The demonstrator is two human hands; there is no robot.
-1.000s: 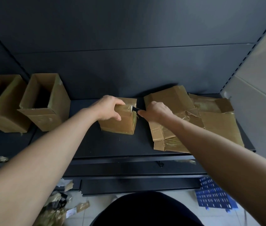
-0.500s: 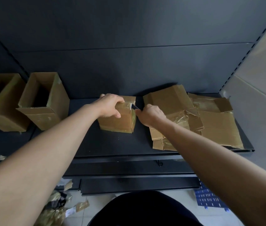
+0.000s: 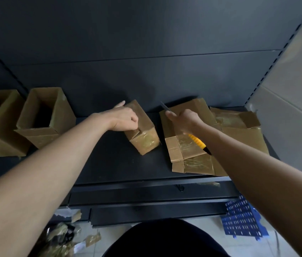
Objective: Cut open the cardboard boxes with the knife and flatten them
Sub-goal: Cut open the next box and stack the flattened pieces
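**Knife clear of the box, which lies to its left**

Your left hand is closed over the top of the small taped box, which stands on the shelf with its long axis running away from you, angled toward the back left. Your right hand grips the knife, blade pointing up and away, apart from the box. The box lies just left of the blade; the left hand is the nearer. Flattened cardboard lies under the right hand. Two open boxes wait well to the left. Judgement: the next cut must travel leftward to the tape.
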